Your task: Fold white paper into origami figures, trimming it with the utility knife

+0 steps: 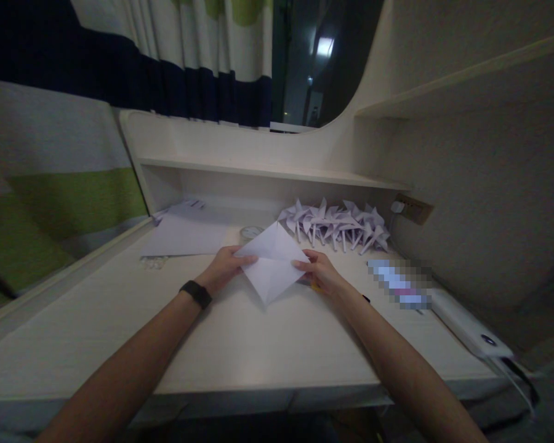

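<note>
Between my two hands a square sheet of white paper is held up like a diamond, with faint creases running across it. My left hand pinches its left corner, thumb on top. At the right corner my right hand grips in the same way. Behind the sheet, a roll of tape is partly covered. Something yellow, mostly hidden, lies beneath my right hand.
Folded paper pinwheels are heaped at the back right. A stack of white paper lies back left, with small clear pieces by its edge. A blurred-out phone-like object and a long white box with cables are at right.
</note>
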Action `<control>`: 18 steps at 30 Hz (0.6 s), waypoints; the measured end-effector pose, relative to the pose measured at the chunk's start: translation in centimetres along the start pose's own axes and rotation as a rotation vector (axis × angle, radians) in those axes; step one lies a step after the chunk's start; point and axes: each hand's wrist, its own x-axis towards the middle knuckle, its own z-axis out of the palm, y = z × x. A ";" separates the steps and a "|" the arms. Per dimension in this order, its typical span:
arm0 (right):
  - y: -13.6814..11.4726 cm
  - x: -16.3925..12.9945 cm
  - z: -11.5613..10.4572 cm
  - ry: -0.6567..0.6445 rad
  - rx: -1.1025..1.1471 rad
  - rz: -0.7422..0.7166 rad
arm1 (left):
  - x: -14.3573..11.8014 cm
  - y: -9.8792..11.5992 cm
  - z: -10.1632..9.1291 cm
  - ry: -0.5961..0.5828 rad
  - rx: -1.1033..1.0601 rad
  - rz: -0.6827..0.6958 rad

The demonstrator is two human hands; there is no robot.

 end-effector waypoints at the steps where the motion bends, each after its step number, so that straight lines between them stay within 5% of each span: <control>1: 0.1 0.0 0.0 -0.035 0.029 0.010 | 0.0 0.0 0.0 -0.021 0.007 0.003; 10: 0.2 0.0 -0.8 -0.028 -0.004 0.063 | 0.2 0.1 -0.7 -0.043 0.234 0.024; 18: -0.2 0.0 -1.2 -0.104 0.156 0.083 | -0.2 0.6 -0.8 -0.067 0.050 0.028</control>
